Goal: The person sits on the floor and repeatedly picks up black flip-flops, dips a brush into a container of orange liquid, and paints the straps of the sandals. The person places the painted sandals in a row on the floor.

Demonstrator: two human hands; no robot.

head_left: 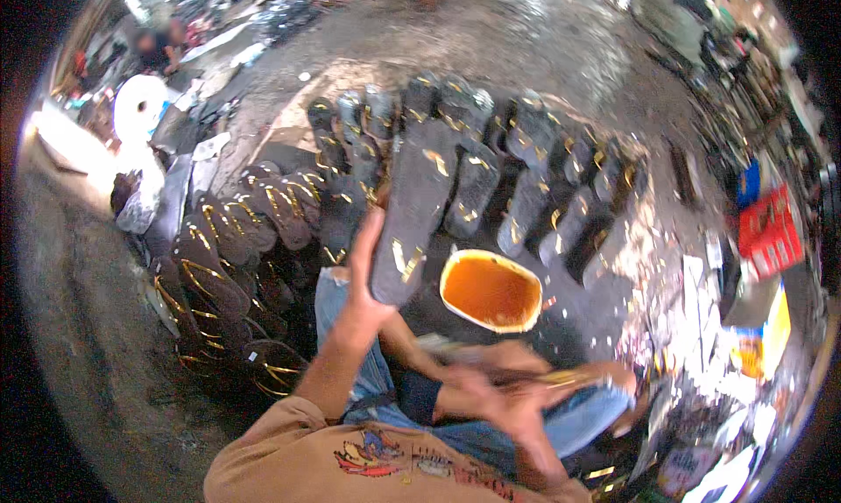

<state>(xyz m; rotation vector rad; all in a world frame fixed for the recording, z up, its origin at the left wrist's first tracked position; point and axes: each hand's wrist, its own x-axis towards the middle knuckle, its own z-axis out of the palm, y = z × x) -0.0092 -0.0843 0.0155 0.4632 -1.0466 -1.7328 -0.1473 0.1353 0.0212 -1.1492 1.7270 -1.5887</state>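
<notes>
My left hand (363,279) grips a long dark sandal sole (413,205) by its side, tilted upright in front of me. Gold strap ends lie folded on the sole's face near its top and bottom. Low over my lap is my right hand (504,402), smeared by motion. A thin golden strip (569,378) shows beside it; whether the fingers hold it is unclear. Just right of the raised sole sits a pale-rimmed tub (491,256) of orange-brown liquid. Behind it, more dark soles (526,207) with gold strap ends lie in rows.
Dark sandals with gold straps (210,284) are heaped on the left. A large white roll (140,107) stands at the far left. Toward the right are a red box (771,231), a yellow-and-blue package (762,336) and scattered scraps. Blurred people (158,49) appear far off at upper left.
</notes>
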